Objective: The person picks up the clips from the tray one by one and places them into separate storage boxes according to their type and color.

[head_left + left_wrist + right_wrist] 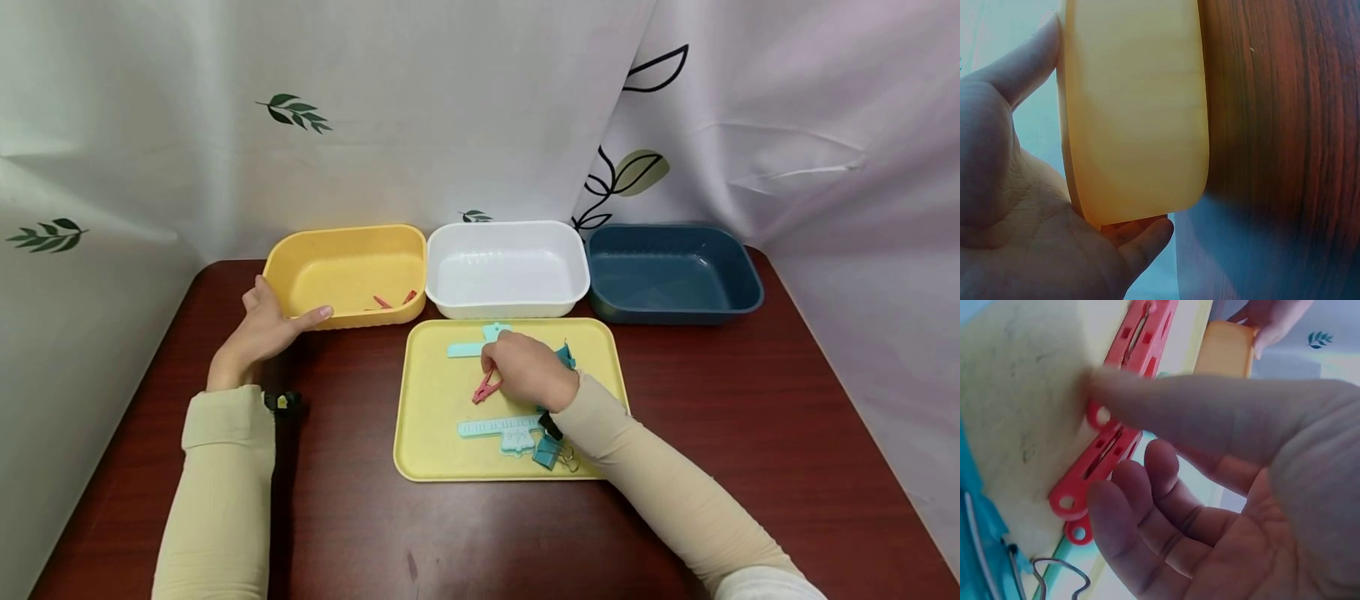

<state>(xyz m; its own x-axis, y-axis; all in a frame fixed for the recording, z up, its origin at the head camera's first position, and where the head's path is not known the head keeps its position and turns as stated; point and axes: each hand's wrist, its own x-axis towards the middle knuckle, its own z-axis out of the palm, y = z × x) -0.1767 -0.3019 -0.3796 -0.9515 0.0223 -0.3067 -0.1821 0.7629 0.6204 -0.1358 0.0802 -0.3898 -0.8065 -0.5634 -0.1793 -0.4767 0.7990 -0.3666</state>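
Observation:
My right hand is over the yellow tray, pinching a red clothespin between thumb and fingers; the index finger is mostly hidden. A second red clothespin lies close by the other fingertips in the right wrist view. My left hand grips the left front corner of the yellow bin, thumb along its front rim and fingers around the end. Red clothespins lie inside that bin. Near my right wrist are a teal binder clip and a mint ruler clip.
The yellow tray sits on the dark red wooden table. Behind it, a white bin and a dark blue bin stand beside the yellow one. Another mint ruler clip and teal binder clip lie at the tray's far side.

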